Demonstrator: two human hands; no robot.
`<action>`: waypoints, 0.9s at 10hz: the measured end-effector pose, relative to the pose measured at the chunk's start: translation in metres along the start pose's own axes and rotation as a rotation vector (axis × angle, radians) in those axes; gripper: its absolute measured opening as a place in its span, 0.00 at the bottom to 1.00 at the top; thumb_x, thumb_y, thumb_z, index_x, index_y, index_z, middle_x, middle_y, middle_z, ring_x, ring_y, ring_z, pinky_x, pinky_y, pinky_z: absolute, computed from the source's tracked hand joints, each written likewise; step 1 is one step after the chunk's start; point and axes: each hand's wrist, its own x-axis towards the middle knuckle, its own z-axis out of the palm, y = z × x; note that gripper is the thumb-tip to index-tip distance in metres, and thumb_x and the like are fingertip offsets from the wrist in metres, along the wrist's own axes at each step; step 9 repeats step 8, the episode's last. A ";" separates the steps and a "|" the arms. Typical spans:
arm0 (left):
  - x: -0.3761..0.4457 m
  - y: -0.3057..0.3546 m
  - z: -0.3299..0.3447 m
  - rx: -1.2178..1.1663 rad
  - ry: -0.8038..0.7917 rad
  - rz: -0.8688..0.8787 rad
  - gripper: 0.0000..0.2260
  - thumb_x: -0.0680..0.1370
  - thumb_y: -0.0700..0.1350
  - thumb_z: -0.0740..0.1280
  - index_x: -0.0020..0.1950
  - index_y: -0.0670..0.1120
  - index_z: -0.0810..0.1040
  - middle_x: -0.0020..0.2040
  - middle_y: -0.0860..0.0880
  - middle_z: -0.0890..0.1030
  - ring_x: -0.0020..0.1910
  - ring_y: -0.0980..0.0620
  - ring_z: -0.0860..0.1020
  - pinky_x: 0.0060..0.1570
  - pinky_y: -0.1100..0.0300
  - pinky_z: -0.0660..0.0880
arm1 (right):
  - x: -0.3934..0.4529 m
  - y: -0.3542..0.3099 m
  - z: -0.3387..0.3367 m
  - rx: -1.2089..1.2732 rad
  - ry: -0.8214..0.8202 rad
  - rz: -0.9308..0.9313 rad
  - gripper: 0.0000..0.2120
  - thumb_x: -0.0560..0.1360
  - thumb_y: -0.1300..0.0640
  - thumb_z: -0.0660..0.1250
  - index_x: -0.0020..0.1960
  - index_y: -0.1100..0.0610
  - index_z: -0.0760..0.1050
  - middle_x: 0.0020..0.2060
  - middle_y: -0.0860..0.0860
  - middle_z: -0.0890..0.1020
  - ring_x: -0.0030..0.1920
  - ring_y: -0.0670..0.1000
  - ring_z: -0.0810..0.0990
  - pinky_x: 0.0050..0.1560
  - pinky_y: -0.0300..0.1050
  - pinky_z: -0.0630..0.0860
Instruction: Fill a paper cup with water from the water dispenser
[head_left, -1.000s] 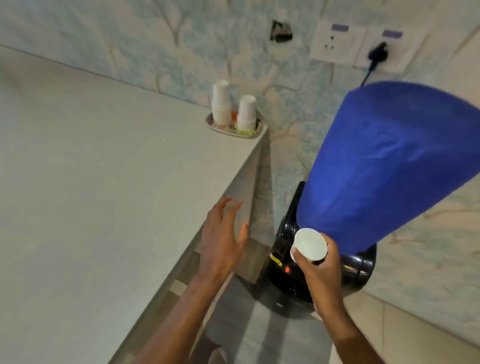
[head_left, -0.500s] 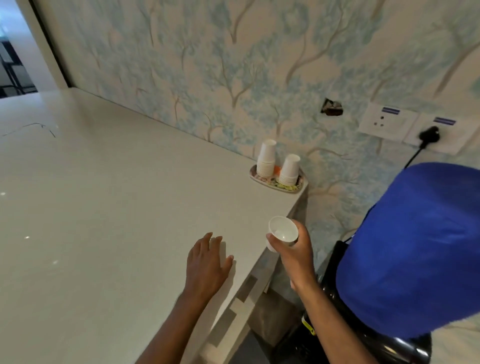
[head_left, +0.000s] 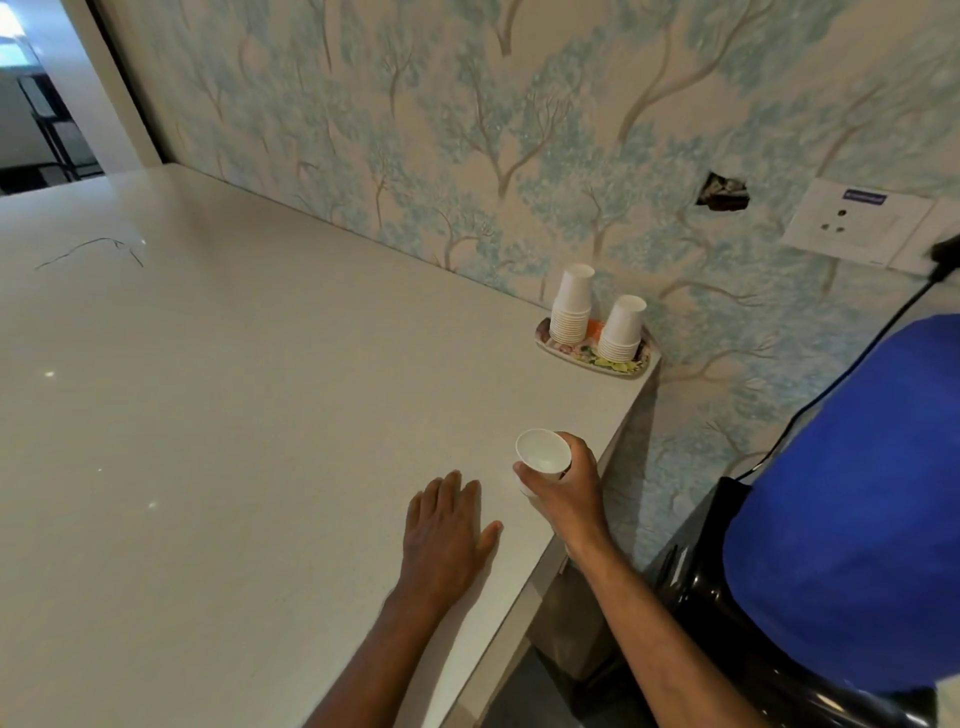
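A small white paper cup (head_left: 542, 451) is gripped upright in the right hand (head_left: 563, 488), fingers closed around its wall, above the pale stone countertop (head_left: 234, 441) near its right edge. The left hand (head_left: 441, 530) is laid flat and empty at the cup's seven o'clock. The thin wall could be crushed by a tight squeeze, or any water spilled if the cup is tipped; its fill level cannot be told.

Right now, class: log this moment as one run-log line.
right hand: holds paper cup upright over counter | left hand: flat on counter | dispenser: beside
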 end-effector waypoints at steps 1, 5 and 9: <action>0.000 -0.001 0.002 0.015 0.011 0.000 0.32 0.83 0.67 0.50 0.83 0.53 0.53 0.85 0.48 0.51 0.85 0.44 0.50 0.83 0.46 0.49 | -0.001 0.003 0.005 -0.034 -0.002 -0.009 0.37 0.69 0.49 0.82 0.72 0.51 0.69 0.68 0.53 0.76 0.62 0.48 0.74 0.50 0.29 0.72; -0.001 -0.002 0.000 0.011 0.019 0.023 0.32 0.84 0.67 0.50 0.84 0.52 0.52 0.85 0.47 0.51 0.85 0.44 0.49 0.82 0.47 0.46 | -0.003 0.003 0.004 -0.023 -0.048 -0.013 0.42 0.68 0.48 0.82 0.76 0.49 0.65 0.74 0.53 0.71 0.72 0.53 0.72 0.65 0.48 0.76; 0.002 0.004 -0.009 -0.136 0.088 0.001 0.34 0.83 0.65 0.58 0.84 0.51 0.54 0.85 0.47 0.55 0.83 0.46 0.55 0.81 0.49 0.53 | -0.023 -0.024 -0.023 0.035 -0.064 -0.050 0.49 0.70 0.27 0.70 0.83 0.43 0.53 0.83 0.50 0.59 0.80 0.50 0.61 0.71 0.49 0.69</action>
